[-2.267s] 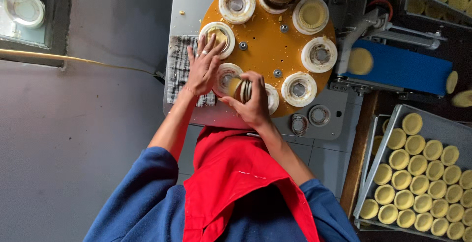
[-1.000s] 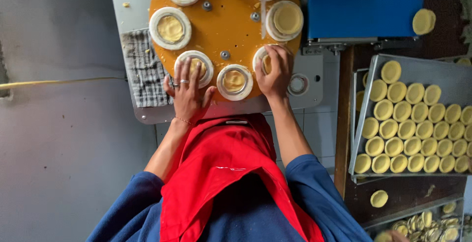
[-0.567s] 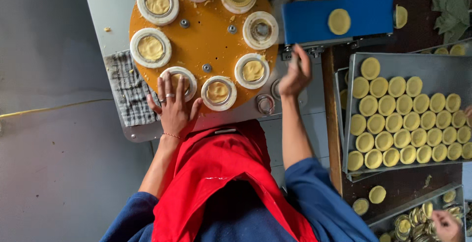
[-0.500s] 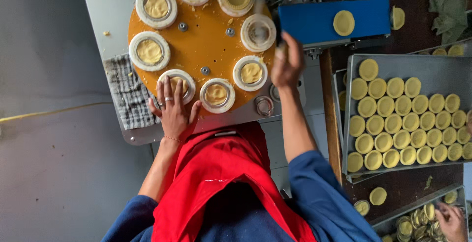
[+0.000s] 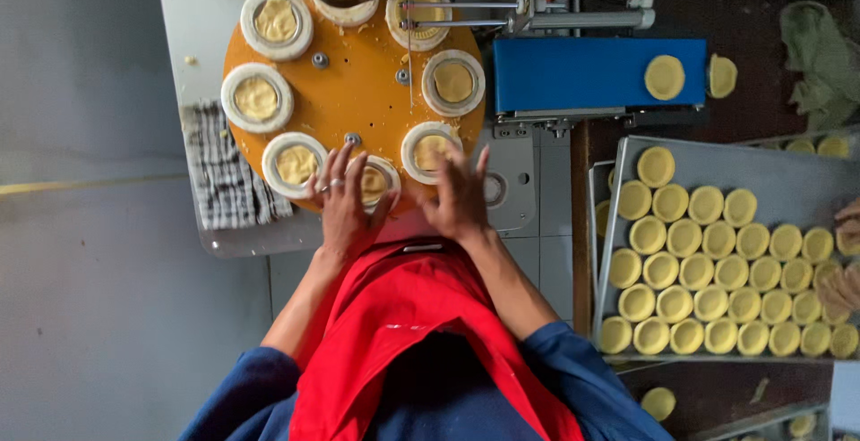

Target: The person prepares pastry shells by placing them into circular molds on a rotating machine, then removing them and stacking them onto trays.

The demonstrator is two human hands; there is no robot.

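Note:
An orange round turntable carries several white ring moulds with yellow dough in them. My left hand, a ring on one finger, lies with spread fingers on the front mould. My right hand hovers with fingers apart at the disc's front right edge, just below another filled mould. It is blurred, and I see nothing held in it. A red apron and blue sleeves fill the bottom of the view.
A blue conveyor to the right carries a pressed tart shell. A metal tray with several rows of tart shells lies at right. A checked cloth lies left of the disc. Another person's hand shows at the right edge.
My right hand has come back from the blue conveyor side to the front of the turntable. My left hand stayed on the front mould. The disc has turned.

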